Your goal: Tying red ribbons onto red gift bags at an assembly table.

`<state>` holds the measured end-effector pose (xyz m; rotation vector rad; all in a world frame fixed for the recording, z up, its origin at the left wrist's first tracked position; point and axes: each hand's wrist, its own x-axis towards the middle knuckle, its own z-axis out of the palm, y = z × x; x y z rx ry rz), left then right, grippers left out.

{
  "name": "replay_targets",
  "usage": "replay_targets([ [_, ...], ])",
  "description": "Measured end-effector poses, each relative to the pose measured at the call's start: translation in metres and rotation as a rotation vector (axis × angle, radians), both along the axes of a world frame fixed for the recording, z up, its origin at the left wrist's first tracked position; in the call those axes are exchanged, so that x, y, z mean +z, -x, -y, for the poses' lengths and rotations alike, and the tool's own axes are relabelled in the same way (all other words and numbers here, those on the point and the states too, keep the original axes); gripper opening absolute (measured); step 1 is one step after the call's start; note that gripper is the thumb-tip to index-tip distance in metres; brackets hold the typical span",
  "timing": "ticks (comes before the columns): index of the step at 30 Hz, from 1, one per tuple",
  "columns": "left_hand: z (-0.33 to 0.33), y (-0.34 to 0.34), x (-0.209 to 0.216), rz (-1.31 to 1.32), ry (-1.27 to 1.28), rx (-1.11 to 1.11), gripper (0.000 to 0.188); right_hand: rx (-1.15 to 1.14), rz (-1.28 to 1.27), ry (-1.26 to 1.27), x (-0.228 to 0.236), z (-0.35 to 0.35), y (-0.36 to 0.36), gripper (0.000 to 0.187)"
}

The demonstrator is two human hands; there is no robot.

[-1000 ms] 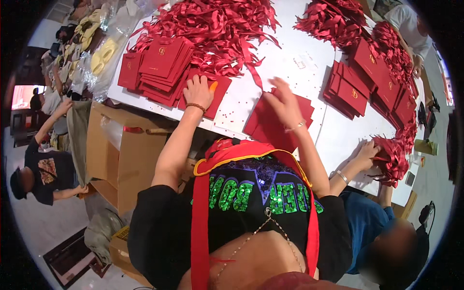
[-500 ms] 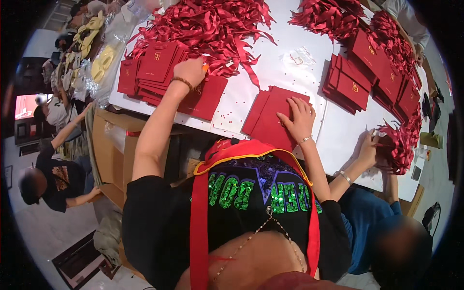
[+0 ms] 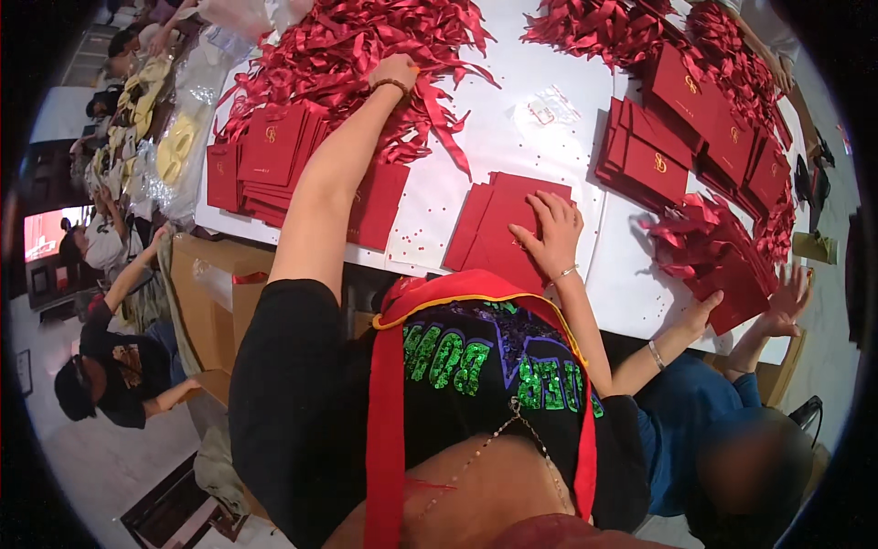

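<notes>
My left hand [image 3: 395, 75] is stretched forward over a heap of red satin ribbons [image 3: 320, 46]. Its fingers are closed around a small orange thing [image 3: 416, 70], mostly hidden, whose kind I cannot make out. Under that forearm lie stacked red paper bags [image 3: 273, 146] with gold print. My right hand [image 3: 554, 236] rests flat, fingers apart, on a small pile of plain red paper bags [image 3: 494, 224] near the table's front edge.
To the right, a co-worker's hands [image 3: 695, 316] handle a red bag with ribbons [image 3: 732, 284]. More bag stacks [image 3: 645, 156] and ribbons lie beyond. A clear plastic packet [image 3: 547, 110] and red specks lie on the white table [image 3: 512, 82]. Cardboard boxes [image 3: 206, 274] stand left.
My left hand has moved forward from the bag stack to the ribbon heap, still closed on the orange thing. My right hand stays on its pile. The co-worker's red bag has come nearer the front edge.
</notes>
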<state>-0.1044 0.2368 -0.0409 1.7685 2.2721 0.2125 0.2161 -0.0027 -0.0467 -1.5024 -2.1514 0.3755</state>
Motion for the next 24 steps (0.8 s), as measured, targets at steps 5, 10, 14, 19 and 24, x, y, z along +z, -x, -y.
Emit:
replay_targets([
  [5,-0.011,0.002,0.039,0.81,-0.481,0.024,0.015,-0.003,0.011,0.017,-0.006,-0.001,-0.004,0.051],
  [10,-0.013,0.052,0.125,1.387,-0.658,-0.022,0.007,0.047,0.021,-0.006,0.006,0.0,0.003,0.052],
  [14,0.051,0.039,0.221,1.691,-0.741,-0.348,0.017,0.065,0.062,-0.012,0.014,0.0,0.005,0.051],
  [19,0.083,0.04,0.242,2.019,-0.509,-0.42,0.02,0.065,0.166,-0.052,0.028,0.003,0.008,0.049],
  [24,0.107,0.025,0.19,2.049,-0.346,-0.137,0.021,0.084,0.074,-0.052,0.04,0.002,0.018,0.043],
])
